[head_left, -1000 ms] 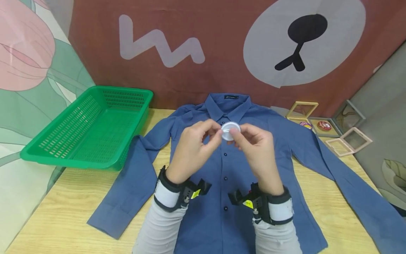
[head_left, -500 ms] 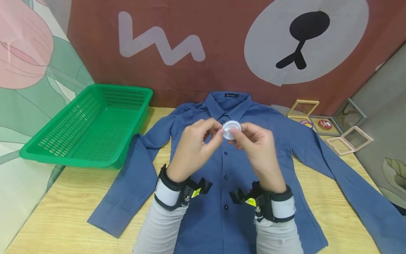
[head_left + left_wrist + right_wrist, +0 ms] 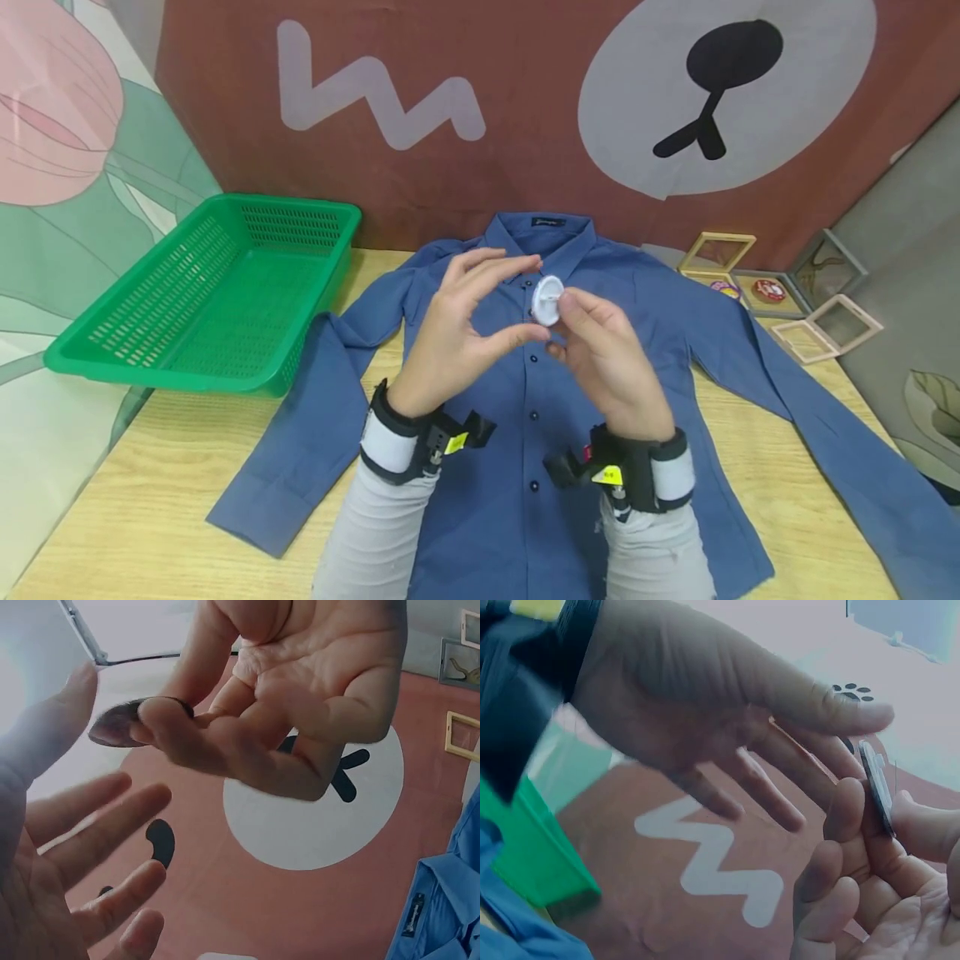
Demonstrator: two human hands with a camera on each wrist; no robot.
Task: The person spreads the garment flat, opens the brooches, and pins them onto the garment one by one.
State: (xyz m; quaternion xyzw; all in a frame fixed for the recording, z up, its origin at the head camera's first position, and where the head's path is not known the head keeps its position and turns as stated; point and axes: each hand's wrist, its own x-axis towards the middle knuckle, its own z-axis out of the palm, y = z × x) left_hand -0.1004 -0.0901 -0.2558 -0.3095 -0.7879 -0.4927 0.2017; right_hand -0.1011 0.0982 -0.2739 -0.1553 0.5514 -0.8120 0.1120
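Observation:
My right hand (image 3: 617, 362) pinches a round pin-back badge (image 3: 548, 301) between thumb and fingers, above the blue shirt (image 3: 487, 517). The badge's white back and pin bar face the head camera, and it is tilted nearly edge-on. In the right wrist view, the pin badge (image 3: 876, 787) appears as a thin disc between thumb and index finger. My left hand (image 3: 450, 337) is spread just left of the badge, thumb below it and fingers above, holding nothing. The left wrist view shows the badge (image 3: 120, 724) dark, past the right hand's (image 3: 247, 727) fingertips. Its front is hidden.
The long-sleeved shirt lies buttoned and spread on the wooden table (image 3: 150, 483). A green plastic basket (image 3: 225, 387) stands at the left. Small hinged frames (image 3: 825, 329) sit at the right, with a red badge (image 3: 768, 292) and a purple badge (image 3: 724, 290) among them. A printed cloth hangs behind.
My left hand has let go of the badge's left edge and spread its fingers. The right hand keeps the badge and has turned it more edge-on.

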